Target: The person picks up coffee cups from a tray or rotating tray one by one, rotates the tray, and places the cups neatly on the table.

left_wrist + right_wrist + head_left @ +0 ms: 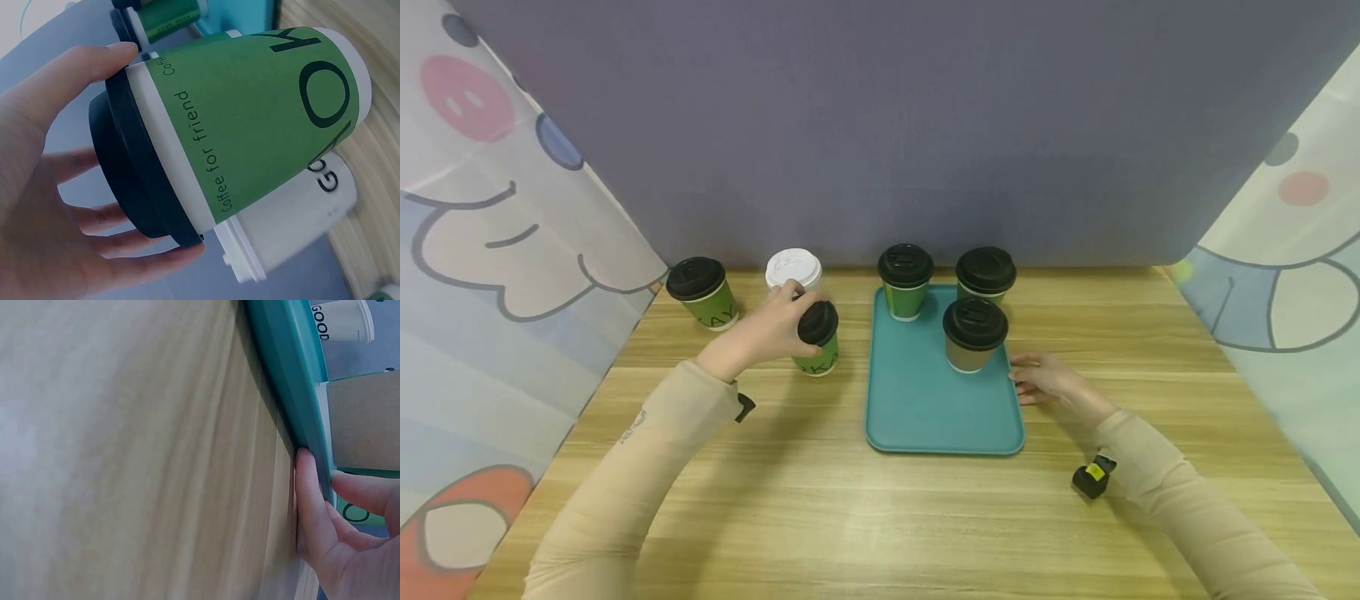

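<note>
Green held cup (826, 343), black-lidded, sits left of centre in the head view, its lid pinched between the thumb and fingers of the left hand (767, 327); whether its base touches the counter (820, 517) I cannot tell; the white cup (793, 265), behind it, is partly hidden by that hand; the outer green cup (711, 307), with a black lid, stands farther left; right of centre lies the teal tray (940, 417), bearing the rear green cup (906, 296) near its upper left corner and the brown cup (970, 348) near its right rim, both lidded in black; the corner green cup (986, 271) shows at the tray's upper right, its base hidden by the brown cup; the right hand (1048, 379) is at the tray's right edge; in the left wrist view, the held cup fills the middle of the frame, lid toward the left, "Coffee for friend" printed beside its white band; the thumb lies at the lid's upper edge and the fingers curve along its lower side; the white cup shows below it, lower right of centre; in the right wrist view, the tray's wall runs down right of centre, thumb at the rim and forefinger against the outer side, pinching that edge; the brown cup is cut off at the right of the frame, the white cup at upper right.
</note>
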### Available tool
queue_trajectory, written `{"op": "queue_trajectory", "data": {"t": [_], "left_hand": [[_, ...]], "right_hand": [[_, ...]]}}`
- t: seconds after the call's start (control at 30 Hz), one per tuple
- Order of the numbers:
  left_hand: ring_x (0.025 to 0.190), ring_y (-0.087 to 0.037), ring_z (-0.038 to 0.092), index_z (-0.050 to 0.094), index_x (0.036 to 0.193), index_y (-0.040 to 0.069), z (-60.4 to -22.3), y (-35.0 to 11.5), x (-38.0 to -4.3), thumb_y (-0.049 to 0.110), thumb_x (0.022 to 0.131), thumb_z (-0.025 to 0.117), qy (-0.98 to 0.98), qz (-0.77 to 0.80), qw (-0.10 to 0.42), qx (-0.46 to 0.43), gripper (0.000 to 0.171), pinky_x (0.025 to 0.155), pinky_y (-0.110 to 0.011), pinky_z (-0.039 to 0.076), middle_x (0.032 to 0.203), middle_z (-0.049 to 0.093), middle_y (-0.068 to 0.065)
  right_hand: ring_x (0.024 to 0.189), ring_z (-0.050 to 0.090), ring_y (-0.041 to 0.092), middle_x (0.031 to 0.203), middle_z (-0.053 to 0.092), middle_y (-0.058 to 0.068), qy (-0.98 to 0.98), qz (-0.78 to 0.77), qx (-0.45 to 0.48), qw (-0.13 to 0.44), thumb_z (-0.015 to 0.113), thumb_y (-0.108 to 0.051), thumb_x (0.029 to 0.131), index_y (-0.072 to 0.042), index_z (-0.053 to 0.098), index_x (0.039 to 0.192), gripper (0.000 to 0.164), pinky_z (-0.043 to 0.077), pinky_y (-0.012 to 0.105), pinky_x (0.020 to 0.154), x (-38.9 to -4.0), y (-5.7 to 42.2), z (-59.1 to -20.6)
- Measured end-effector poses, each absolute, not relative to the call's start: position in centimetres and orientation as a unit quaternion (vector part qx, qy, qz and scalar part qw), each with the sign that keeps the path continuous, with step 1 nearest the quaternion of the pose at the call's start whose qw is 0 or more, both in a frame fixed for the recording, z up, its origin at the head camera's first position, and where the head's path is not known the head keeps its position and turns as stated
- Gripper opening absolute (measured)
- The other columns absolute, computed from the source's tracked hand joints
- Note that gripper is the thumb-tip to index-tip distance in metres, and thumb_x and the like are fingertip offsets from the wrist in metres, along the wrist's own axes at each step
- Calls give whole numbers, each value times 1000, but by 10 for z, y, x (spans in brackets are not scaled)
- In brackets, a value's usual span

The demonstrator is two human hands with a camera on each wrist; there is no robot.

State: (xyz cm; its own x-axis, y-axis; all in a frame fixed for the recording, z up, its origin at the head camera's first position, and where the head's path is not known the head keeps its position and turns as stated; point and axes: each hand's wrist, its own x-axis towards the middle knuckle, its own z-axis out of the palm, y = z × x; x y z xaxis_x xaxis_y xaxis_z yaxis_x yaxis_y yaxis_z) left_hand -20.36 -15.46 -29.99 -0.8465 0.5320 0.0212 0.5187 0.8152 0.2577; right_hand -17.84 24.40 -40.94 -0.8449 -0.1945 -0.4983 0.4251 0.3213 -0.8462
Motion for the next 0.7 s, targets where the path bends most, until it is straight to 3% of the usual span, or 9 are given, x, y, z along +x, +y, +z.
{"op": "queue_trajectory", "data": {"t": [0.3, 0.7], "left_hand": [[110, -43, 33, 40, 129, 8, -301, -187, -199, 30, 67, 75, 963, 111, 31, 242, 74, 81, -56, 38, 122, 31, -25], [107, -48, 33, 39, 128, 3, -299, -220, -197, 27, 68, 74, 968, 122, 27, 218, 73, 79, -60, 36, 119, 32, -30]], "right_hand": [[63, 59, 10, 70, 58, 3, 770, -576, 70, 266, 44, -2, 89, 12, 20, 133, 52, 52, 28, 63, -179, 245, -412], [62, 57, 9, 69, 57, 2, 771, -574, 70, 266, 45, -3, 89, 11, 20, 133, 53, 51, 27, 62, -179, 247, -413]]}}
